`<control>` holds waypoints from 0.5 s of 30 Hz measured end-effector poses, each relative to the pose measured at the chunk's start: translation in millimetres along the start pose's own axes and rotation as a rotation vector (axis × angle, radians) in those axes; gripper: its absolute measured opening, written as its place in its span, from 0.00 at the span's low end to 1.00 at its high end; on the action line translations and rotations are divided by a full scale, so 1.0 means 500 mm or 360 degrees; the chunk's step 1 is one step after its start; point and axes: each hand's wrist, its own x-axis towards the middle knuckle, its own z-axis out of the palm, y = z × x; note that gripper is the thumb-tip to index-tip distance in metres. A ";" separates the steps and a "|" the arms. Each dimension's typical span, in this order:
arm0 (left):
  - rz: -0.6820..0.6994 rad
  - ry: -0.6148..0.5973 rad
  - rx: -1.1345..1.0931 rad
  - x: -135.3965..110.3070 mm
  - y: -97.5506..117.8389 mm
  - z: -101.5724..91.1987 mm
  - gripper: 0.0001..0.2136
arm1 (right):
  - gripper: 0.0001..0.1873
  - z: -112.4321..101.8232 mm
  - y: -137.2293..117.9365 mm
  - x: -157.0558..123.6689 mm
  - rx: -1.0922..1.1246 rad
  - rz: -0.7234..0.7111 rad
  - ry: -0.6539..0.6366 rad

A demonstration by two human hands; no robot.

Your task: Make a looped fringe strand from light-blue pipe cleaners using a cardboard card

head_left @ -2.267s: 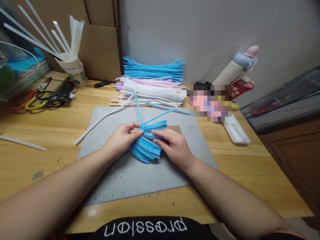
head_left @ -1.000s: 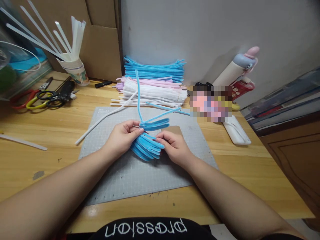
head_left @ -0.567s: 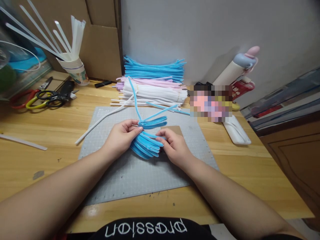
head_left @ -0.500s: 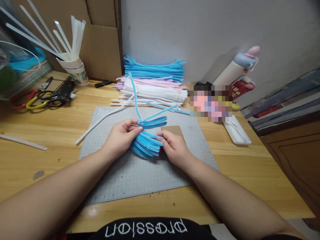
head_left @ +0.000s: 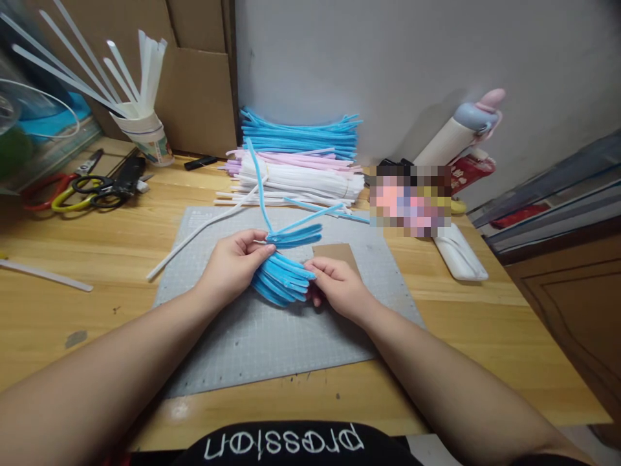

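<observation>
Above a grey cutting mat [head_left: 233,356], my left hand [head_left: 237,259] pinches a gathered bunch of bent blue pipe cleaners [head_left: 281,278] between thumb and fingers. Two long blue ends stick out of the bunch, one upward and one to the upper right. My right hand [head_left: 337,285] is closed at the bunch's right side, its thumb and finger pinching the tip of one blue loop. Part of a brown cardboard piece [head_left: 334,251] shows on the mat behind my right hand.
Bundles of blue [head_left: 301,139] and white pipe cleaners [head_left: 301,181] lie at the wall. A white pipe cleaner [head_left: 194,230] crosses the mat's left edge. Scissors [head_left: 63,191] and a paper cup [head_left: 148,139] of white strips stand left; a bottle [head_left: 446,139] and white pack [head_left: 458,252] are right.
The bunch and my left hand have shifted very slightly left. My right fingertips have moved a little on the loop end, and the loops beside them sit slightly closer together.
</observation>
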 end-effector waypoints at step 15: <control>0.0344 -0.0470 0.0816 -0.070 0.031 0.016 0.10 | 0.16 0.058 -0.011 -0.045 0.0580 0.0464 -0.0554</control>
